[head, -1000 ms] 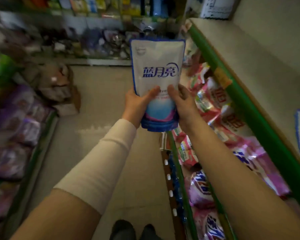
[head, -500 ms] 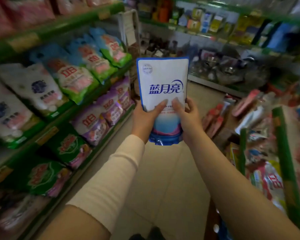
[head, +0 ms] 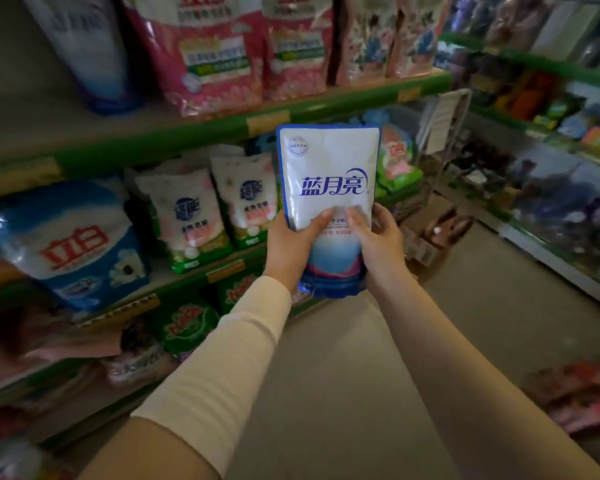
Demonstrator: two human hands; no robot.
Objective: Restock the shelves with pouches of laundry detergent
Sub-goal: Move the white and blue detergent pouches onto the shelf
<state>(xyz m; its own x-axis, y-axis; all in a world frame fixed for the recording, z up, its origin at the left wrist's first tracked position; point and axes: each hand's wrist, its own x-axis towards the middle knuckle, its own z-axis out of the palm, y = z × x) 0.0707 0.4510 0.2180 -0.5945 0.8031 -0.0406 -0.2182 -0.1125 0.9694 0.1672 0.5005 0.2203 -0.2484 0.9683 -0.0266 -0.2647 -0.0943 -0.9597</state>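
The pouch (head: 329,168) of laundry detergent is soft and looks bottom-heavy. Both holds sit low on it, so the tall upper half stands unsupported. By my judgement it could fold over or slip free during the reach to a shelf, or its top could knock the packed bags there.

The left grip (head: 291,247), at the end of a cream sleeve (head: 229,348), is closed on the pouch's lower left edge. Its thumb lies flat across the front and its other fingers are hidden behind. The right grip (head: 378,244) is closed on the lower right edge likewise, with fingertips curling round the side. Between them the pouch hangs upright over the aisle floor (head: 447,341), print towards the camera, touching no shelf.

Behind it runs the green front edge of the upper shelf (head: 187,136). Under that edge stand white-and-pink bags (head: 187,216) and a blue bag (head: 77,237). On the upper shelf stand pink bags (head: 205,53), and near its left end a similar white-and-blue pouch (head: 90,46) stands beside bare board, probably the slot to fill.
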